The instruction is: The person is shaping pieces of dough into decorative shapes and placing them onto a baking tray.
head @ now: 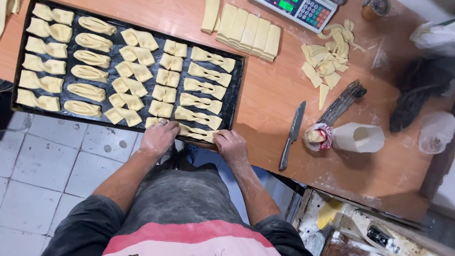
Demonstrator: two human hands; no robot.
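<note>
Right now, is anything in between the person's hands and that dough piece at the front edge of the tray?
Nothing visible is in the way. The left hand and the right hand already rest on the dough piece at the near edge of the black tray. The knife lies off to the right, on the table.

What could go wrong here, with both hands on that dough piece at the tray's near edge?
1. The baking tray seems to overhang the wooden table on its near side; pressing there with the left hand and right hand might tip it.
2. The dough piece lies close to its neighbours, so it may stick to or squash the next one.
3. The knife lies near the right hand, close to the table edge; an elbow could knock it off.
</note>
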